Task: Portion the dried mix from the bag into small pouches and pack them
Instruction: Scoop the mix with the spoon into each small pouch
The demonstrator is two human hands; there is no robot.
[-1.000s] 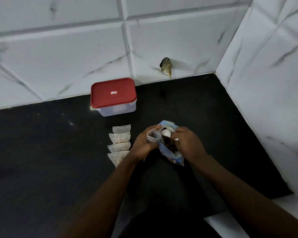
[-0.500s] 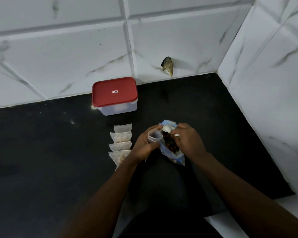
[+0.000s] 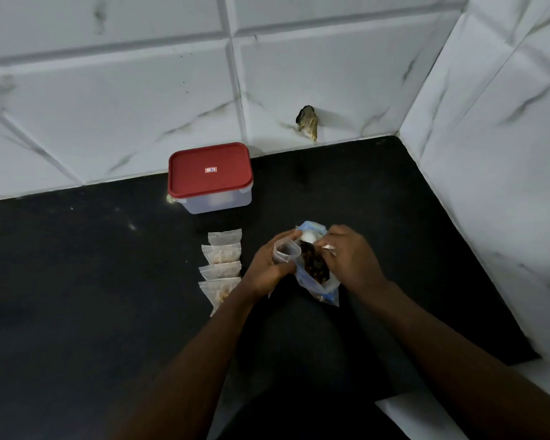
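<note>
Black stone counter [image 3: 77,281] is running into a corner here. The white marbled back wall [image 3: 108,106] is closing it off at the far side and the side wall [image 3: 505,154] is hemming it in on the right. The widest stretch of counter is lying to the left of the work, and the counter's near edge is showing at the lower right. A ragged hole [image 3: 307,122] is gaping in the back tile just above the counter.

Both forearms are reaching forward and meeting near the middle. The left hand [image 3: 267,268] is curling its fingers round one small open pouch [image 3: 286,250], holding it upright with its mouth spread, just beside the bag [image 3: 315,285]. The right hand [image 3: 350,258] is arching over the bag, fingers bent, pinching the handle of a white scoop [image 3: 308,237] whose bowl is sitting at the bag's far rim. The bag, clear with blue trim, is lying open between the hands, and the dark dried mix [image 3: 313,265] is showing inside it.

Four more pouches are lying in a row [image 3: 222,253] just left of the left hand, running away from the person and overlapping a little. At least three are showing pale contents; what the farthest one is holding I cannot tell. One container with a red lid [image 3: 210,177] is standing beyond the row, close against the back wall. So there are five pouches, one bag, one scoop and one container.
</note>
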